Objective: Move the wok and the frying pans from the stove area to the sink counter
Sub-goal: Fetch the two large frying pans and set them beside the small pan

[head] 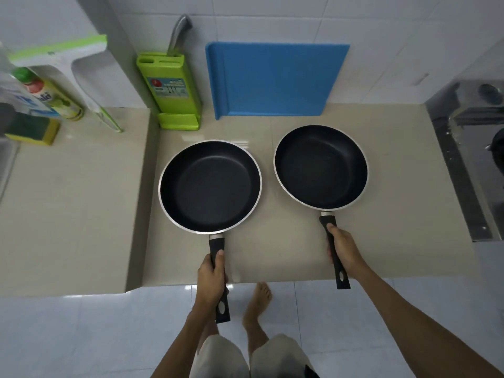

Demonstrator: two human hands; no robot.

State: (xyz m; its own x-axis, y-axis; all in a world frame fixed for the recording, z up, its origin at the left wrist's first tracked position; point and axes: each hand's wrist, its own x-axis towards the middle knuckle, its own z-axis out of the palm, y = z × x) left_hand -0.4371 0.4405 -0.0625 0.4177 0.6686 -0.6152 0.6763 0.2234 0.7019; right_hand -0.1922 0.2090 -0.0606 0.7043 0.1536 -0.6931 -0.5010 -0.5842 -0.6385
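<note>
Pans in both hands: the left hand [212,279] has its grip closed on the left frying pan [210,186] handle, the right hand [342,249] on the right frying pan [321,167], both over the table [272,241]. Stove [474,165] lies at 3 o'clock, sponge [32,129] at 9. Wok unseen; I judge placement pending.

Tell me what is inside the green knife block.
One knife stands in the green knife block, in its back slot; only the metal handle shows, the blade is hidden inside. The other slots look empty, but their depths cannot be seen.
</note>
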